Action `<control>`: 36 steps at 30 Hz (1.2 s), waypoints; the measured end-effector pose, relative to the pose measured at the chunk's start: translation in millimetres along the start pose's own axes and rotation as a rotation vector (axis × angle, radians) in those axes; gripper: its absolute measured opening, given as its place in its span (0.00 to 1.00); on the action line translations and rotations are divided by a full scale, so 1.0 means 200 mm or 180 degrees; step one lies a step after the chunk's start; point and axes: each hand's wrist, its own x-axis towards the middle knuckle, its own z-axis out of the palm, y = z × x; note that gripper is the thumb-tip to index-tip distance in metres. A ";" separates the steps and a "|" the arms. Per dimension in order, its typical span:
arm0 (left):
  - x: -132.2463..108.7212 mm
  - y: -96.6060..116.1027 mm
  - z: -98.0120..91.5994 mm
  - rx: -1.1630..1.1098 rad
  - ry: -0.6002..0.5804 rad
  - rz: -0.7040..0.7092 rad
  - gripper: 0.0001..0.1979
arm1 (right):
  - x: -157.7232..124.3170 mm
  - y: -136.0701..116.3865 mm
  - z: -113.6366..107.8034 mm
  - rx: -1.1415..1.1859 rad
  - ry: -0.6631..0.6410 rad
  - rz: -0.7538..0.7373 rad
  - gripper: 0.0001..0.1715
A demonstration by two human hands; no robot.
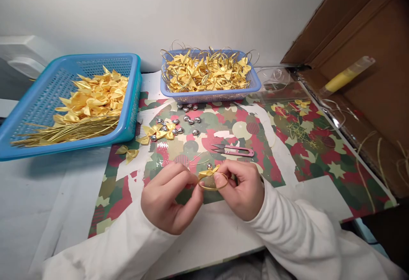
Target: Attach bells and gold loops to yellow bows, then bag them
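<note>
Both my hands meet low in the middle of the view over a patterned paper sheet (287,144). My left hand (169,199) pinches one side of a small gold cord loop with a yellow ribbon bow (209,173) on it. My right hand (243,188) pinches the other side of the same loop and bow. A small silver bead sits at the bow's knot. Pink thread snips (233,150) lie just beyond my fingers. Loose silver beads (188,120) and two yellow bows (158,132) lie farther out on the sheet.
A large blue basket (41,97) at the left holds yellow bows and gold cord strands. A smaller blue basket (211,95) at the back centre is full of finished looped bows. A cardboard box (367,37) with a yellow tube stands at the right.
</note>
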 end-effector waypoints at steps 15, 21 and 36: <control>-0.03 -0.05 0.01 0.0538 0.0406 0.0154 0.10 | -0.01 0.00 0.00 -0.0014 -0.0026 0.0132 0.12; -0.01 -0.02 0.01 0.0328 0.0236 0.0090 0.09 | -0.01 0.00 0.01 -0.0076 -0.0041 -0.0019 0.12; 0.00 -0.01 0.01 0.0362 -0.0143 -0.0028 0.04 | -0.02 0.00 0.01 -0.0707 -0.0137 -0.0686 0.08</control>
